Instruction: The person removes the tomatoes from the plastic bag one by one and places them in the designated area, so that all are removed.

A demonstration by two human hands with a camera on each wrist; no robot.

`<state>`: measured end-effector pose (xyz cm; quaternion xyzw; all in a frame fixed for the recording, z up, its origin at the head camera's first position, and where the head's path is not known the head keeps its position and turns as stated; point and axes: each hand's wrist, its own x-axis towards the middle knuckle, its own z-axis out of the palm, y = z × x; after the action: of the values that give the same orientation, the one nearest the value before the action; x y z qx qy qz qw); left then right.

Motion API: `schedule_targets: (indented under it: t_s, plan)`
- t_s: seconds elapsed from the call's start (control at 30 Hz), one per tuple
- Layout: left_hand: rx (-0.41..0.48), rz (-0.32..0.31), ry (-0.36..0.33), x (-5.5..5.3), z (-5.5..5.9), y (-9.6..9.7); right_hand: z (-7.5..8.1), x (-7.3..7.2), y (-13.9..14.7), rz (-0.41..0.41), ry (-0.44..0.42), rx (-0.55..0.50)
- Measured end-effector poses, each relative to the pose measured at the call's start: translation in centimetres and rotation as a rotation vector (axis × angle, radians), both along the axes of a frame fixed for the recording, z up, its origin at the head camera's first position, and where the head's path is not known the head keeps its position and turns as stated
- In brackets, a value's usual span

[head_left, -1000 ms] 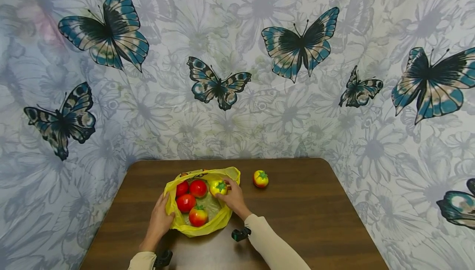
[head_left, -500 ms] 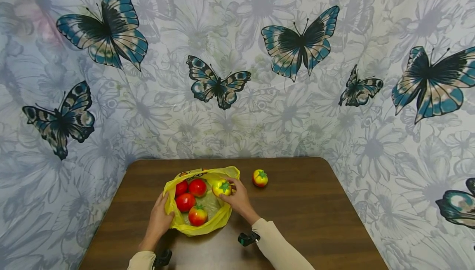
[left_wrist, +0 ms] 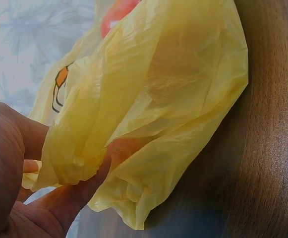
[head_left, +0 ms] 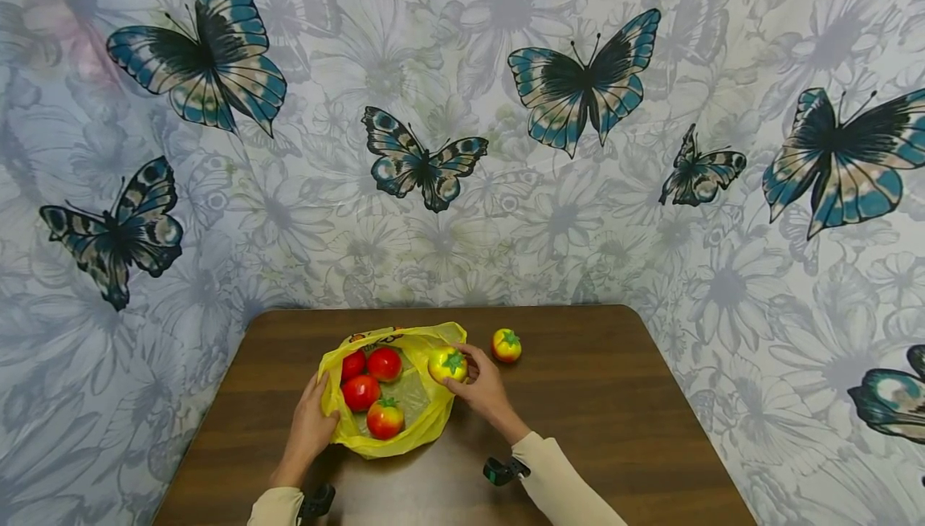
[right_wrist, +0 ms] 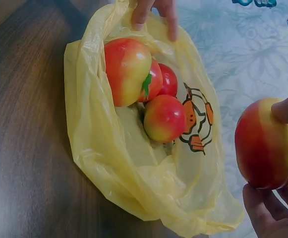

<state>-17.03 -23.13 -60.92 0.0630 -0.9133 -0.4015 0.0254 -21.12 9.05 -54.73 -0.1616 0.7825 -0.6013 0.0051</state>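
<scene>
A yellow plastic bag stands on the table with its mouth spread wide, and several red and red-yellow tomatoes lie inside. My left hand grips the bag's left edge, with the thin plastic between thumb and fingers in the left wrist view. At the bag's right rim, my right hand holds a yellow-and-red tomato with a green leafy top, thumb on one side and fingers on the other. In the right wrist view this tomato appears outside the bag, apart from those inside.
Another yellow-and-red tomato sits on the brown wooden table, right of the bag and just beyond my right hand. Behind the table's far edge rises a wall with flower and butterfly prints.
My right hand has moved right with its tomato, from over the bag's inside to its right rim. The left hand keeps its hold on the bag.
</scene>
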Motion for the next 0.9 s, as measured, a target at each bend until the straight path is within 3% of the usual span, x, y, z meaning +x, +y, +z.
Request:
schedule_targets:
  t_s: [0.37,0.63,0.7,0.9]
  plan:
    - [0.006,0.004,-0.001,-0.1,-0.2,-0.1,0.1,1.0,1.5,-0.103,0.084,0.018]
    - [0.002,0.005,0.0,-0.1,-0.3,0.0,-0.2,1.1,2.9,-0.186,0.063,0.013]
    - [0.003,0.009,0.012,-0.1,-0.3,0.0,-0.8,0.9,3.3,-0.194,0.063,0.017]
    - [0.003,0.012,0.023,-0.1,-0.5,0.0,-4.8,-0.5,5.1,-0.258,0.073,0.035]
